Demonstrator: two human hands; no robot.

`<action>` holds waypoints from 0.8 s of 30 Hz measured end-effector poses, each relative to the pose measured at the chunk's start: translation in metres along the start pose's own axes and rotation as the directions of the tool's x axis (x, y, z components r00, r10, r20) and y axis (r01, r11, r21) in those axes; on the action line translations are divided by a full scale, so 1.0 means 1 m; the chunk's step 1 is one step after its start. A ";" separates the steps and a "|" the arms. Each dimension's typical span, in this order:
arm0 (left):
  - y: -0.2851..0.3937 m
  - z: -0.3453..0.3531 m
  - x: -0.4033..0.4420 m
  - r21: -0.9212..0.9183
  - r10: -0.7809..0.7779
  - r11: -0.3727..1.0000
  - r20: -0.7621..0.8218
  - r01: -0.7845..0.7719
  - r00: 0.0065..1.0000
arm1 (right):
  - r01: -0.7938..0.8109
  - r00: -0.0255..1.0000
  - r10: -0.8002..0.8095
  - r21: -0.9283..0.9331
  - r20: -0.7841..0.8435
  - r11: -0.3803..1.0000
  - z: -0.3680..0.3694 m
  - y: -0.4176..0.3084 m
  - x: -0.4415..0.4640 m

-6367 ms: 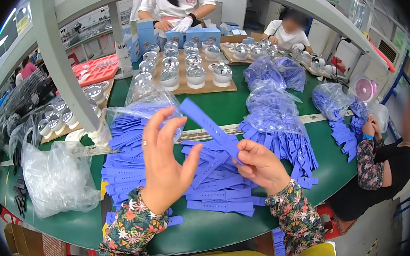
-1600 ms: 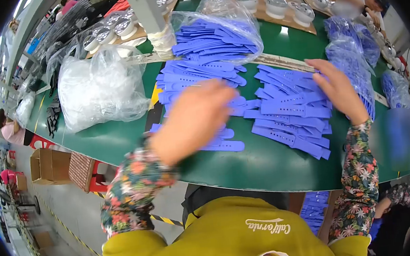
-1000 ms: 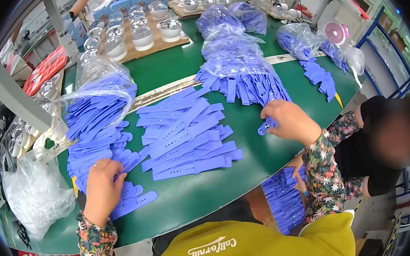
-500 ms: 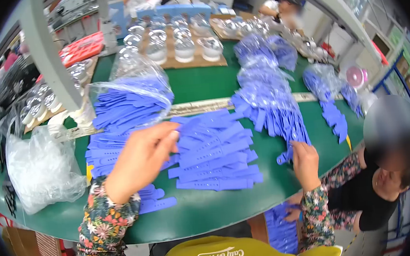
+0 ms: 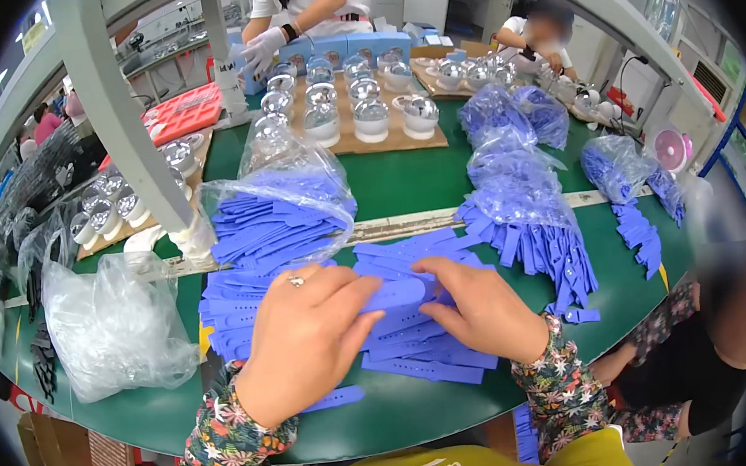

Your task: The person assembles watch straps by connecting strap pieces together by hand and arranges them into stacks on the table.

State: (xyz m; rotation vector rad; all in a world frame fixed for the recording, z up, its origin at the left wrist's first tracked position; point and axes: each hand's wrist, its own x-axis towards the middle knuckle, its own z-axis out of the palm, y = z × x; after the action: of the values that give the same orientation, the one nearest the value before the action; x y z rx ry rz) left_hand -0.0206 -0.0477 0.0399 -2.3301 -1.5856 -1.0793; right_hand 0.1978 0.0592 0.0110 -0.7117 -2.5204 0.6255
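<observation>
My left hand (image 5: 306, 332), with a ring on one finger, pinches a blue-purple rubber strap (image 5: 398, 295). The strap's rounded end reaches across to my right hand (image 5: 490, 307), whose thumb and forefinger close around it. Both hands hover above a pile of similar straps (image 5: 429, 370) on the green table. Partly behind my left hand lies another strap pile (image 5: 233, 312). Beyond it, more straps (image 5: 279, 219) spill out of a clear plastic bag. A bagged strap bundle (image 5: 523, 220) lies to the right, with a loose strap (image 5: 580, 315) near its lower end.
A crumpled clear plastic bag (image 5: 119, 326) sits at the left. Shiny domed pieces with white bases (image 5: 370, 122) stand on cardboard at the back. A grey post (image 5: 129, 130) rises at the left. Co-workers sit or stand at the right and behind the table. A pink fan (image 5: 672, 151) is far right.
My right hand has come left from the bagged bundle to meet my left hand over the middle pile. Both now grip one strap. The camera view has shifted.
</observation>
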 end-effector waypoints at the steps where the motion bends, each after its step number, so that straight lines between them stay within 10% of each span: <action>1: 0.001 0.003 -0.001 0.035 0.026 0.999 0.005 -0.027 1.000 | 0.059 0.997 -0.060 -0.015 -0.043 0.998 0.007 0.003 -0.002; 14: 0.019 0.023 -0.009 0.180 0.037 0.981 0.181 -0.071 0.983 | 0.150 0.988 -0.150 -0.010 0.034 0.989 0.017 0.001 -0.012; 24: -0.005 0.035 -0.003 -0.249 -0.012 0.967 0.145 0.048 0.989 | 0.287 0.957 -0.290 -0.266 0.028 0.920 0.013 0.005 -0.008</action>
State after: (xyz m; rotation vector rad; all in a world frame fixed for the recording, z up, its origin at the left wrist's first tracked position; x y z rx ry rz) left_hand -0.0085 -0.0318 0.0109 -2.6073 -1.6215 -1.2108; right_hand 0.1989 0.0541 -0.0045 -0.4127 -2.6563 0.1778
